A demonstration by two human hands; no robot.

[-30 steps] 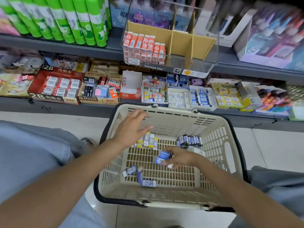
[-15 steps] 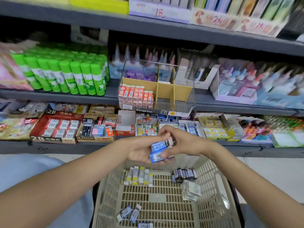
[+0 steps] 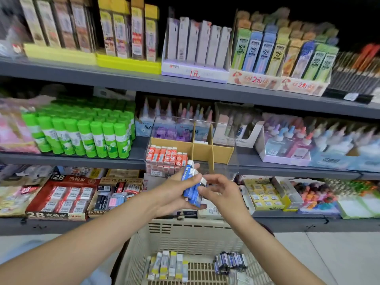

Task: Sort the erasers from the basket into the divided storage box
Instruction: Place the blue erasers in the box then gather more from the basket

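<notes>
Just below the box [image 3: 191,153] front edge, blue erasers [image 3: 192,189] are gripped by the left hand [image 3: 174,194], pinched by the right hand [image 3: 221,193] fingers [image 3: 203,191].

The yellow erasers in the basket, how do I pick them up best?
Come from above. The yellow erasers lie flat, side by side in a row on the basket floor, so pinch the row's two outer long sides, or lift one by its short ends.
</notes>
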